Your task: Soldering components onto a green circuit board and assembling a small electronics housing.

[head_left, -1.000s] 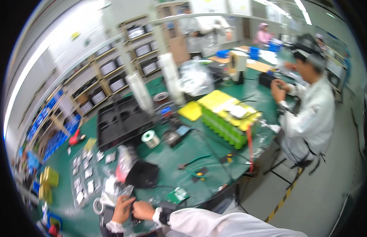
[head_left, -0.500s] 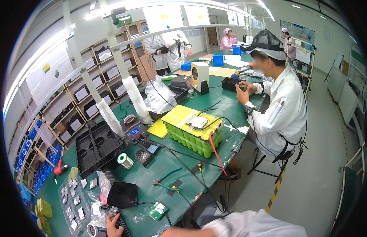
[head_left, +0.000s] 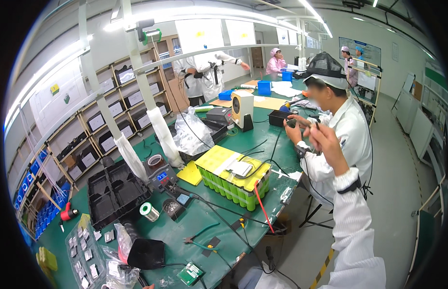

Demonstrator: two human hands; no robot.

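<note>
My right hand is raised on the right, in front of the co-worker's arm. Its fingers are curled together, and what they hold, if anything, I cannot make out. Only a sliver of my left hand shows at the lower edge, near dark cables; its fingers are hidden. Close by lie a green circuit board with a cable and a black scoop-shaped piece. Green-handled cutters rest further right. Behind them stands a battery pack of green cells with a yellow top, black cables and a red wire.
A clear tray of small parts lies at the left, below a black case. A solder spool and a soldering station stand mid-table. A co-worker in white sits at the right edge, handling a small dark part.
My right arm has swung up from the lower edge, lifting the hand in front of the co-worker. My left hand has mostly dropped out of view. A far person's arm is now stretched out.
</note>
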